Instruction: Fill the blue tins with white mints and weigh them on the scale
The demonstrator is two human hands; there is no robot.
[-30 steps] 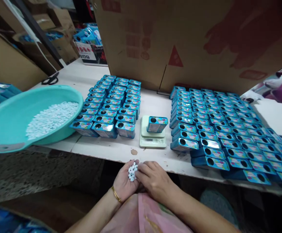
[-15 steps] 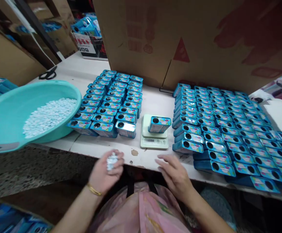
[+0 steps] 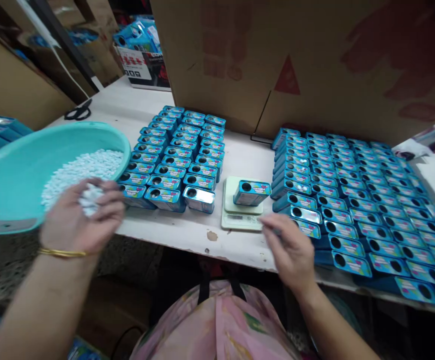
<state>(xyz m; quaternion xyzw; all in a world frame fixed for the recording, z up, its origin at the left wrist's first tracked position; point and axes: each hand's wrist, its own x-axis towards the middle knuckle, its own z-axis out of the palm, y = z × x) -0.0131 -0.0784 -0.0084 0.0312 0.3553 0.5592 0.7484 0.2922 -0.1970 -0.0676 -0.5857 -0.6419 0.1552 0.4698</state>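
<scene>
My left hand [image 3: 78,215] is cupped around a handful of small white tablets and hovers at the near rim of a teal basin [image 3: 11,175], which holds a heap of the same white tablets [image 3: 84,167]. My right hand [image 3: 290,247] reaches forward with fingers loosely spread and nothing in it, just right of a small white scale [image 3: 236,212]. One blue tin [image 3: 251,192] with a round hole on top stands on the scale. A block of open blue tins [image 3: 176,157] sits left of the scale, and a larger block of blue tins [image 3: 356,195] lies to its right.
A big cardboard box [image 3: 307,60] stands behind the tins. Black scissors [image 3: 78,111] lie at the far left of the white table [image 3: 172,230]. More cartons and blue packs fill the back left. Pink clothing shows at the bottom.
My hands have parted. The left one carried its tablets leftward to the basin's edge, and the right one moved forward and right toward the tins beside the scale.
</scene>
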